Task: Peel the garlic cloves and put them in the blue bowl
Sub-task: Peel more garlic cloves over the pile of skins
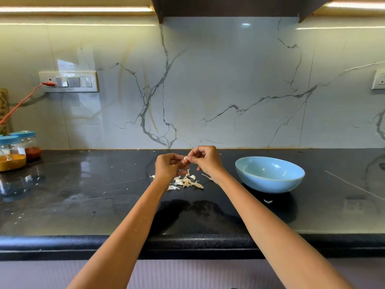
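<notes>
Fingers [188,161] of both hands pinch one garlic clove [185,157] above the counter [104,195], peeling underway; papery skins [185,182] lie beneath, while the blue bowl [269,174] nearby looks empty.

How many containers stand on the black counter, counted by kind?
Round light-blue ceramic bowl: 1
Clear jars with blue lids: 2, one holding yellow powder, one holding red powder
Total: 3
</notes>
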